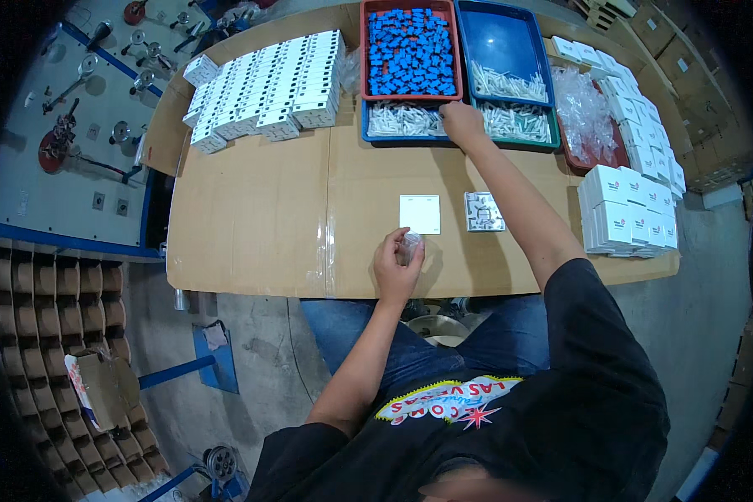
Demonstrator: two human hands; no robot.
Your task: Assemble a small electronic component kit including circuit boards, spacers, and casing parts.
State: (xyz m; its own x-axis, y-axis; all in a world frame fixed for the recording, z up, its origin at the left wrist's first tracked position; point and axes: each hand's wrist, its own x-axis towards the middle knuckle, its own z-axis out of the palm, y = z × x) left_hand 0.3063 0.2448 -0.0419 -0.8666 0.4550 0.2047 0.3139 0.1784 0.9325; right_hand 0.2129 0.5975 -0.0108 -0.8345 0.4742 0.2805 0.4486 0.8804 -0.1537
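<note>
My left hand (396, 266) is near the front edge of the cardboard-covered table, its fingers closed round a small clear plastic packet (410, 241). Just beyond it lies a flat white square plate (419, 214). To the right of that plate sits a square grey-and-white switch-like unit (484, 212), its detailed side up. My right arm stretches to the far side. There my right hand (462, 124) is at the right end of a blue tray (403, 142) of small white pieces, fingers curled down and their tips hidden.
A red tray (458, 50) of blue connectors rests over the white pieces. Beside it, another blue tray (510, 38) stands above a green tray (527, 146). White units (268, 84) fill the far left; white boxes (627, 209) are stacked right, near clear bags (584, 113).
</note>
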